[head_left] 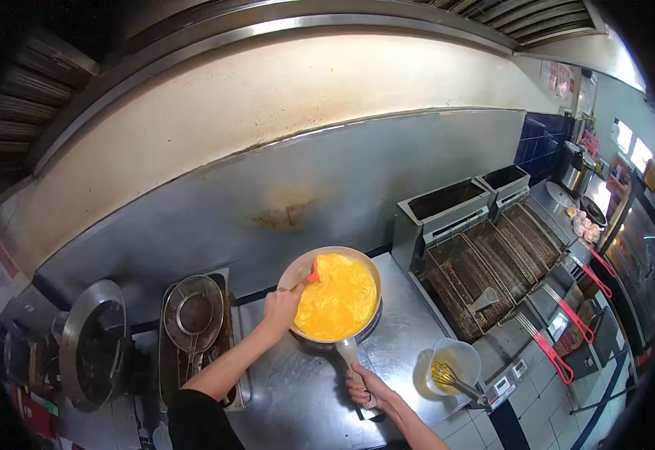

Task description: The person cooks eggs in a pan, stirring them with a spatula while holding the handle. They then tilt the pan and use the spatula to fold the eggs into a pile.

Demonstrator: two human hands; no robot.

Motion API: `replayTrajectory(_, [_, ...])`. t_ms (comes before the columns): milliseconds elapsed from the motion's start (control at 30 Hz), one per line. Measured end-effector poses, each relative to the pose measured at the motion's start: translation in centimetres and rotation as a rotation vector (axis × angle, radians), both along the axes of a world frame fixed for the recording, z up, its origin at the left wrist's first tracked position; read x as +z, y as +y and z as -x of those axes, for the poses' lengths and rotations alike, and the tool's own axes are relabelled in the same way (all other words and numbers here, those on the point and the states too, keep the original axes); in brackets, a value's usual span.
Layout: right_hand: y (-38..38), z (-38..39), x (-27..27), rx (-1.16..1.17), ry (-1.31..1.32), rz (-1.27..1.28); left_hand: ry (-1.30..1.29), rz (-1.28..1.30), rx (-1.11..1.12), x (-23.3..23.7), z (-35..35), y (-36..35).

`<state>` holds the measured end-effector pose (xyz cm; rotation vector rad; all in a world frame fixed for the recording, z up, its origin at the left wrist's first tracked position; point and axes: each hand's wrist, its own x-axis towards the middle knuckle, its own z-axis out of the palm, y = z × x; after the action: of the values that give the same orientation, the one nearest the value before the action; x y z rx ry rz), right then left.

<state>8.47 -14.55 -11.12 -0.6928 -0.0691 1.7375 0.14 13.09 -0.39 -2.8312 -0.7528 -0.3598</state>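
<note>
A round pan (292, 271) with a light inner rim stands over a burner on the steel counter. Yellow egg (338, 300), soft and partly folded, covers most of its bottom. My left hand (282, 306) is closed on a red-headed spatula (314, 271), whose head touches the egg at the pan's upper left. Lower down, my right hand (368, 386) wraps round the pan's pale handle (348, 352). To the right of that hand is a clear plastic jug (466, 356) with traces of yellow liquid and a whisk (451, 377) leaning in it.
At right are fryers with wire baskets (466, 274) and red handles (552, 358). Strainers (194, 313) rest on a tray left of the pan. A large metal wok (80, 341) stands farther left. A steel backsplash (215, 217) rises behind the counter (275, 390).
</note>
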Motion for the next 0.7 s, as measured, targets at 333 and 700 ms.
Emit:
replayTrajectory(333, [-0.1, -0.2, 0.0, 0.049, 0.047, 0.018, -0.126, 0.310, 0.021, 2.3, 4.6, 5.8])
replayTrajectory(700, [-0.5, -2.5, 1.1, 0.115, -0.041, 0.088, -0.059, 1.391, 0.338, 0.9, -0.8, 17.9])
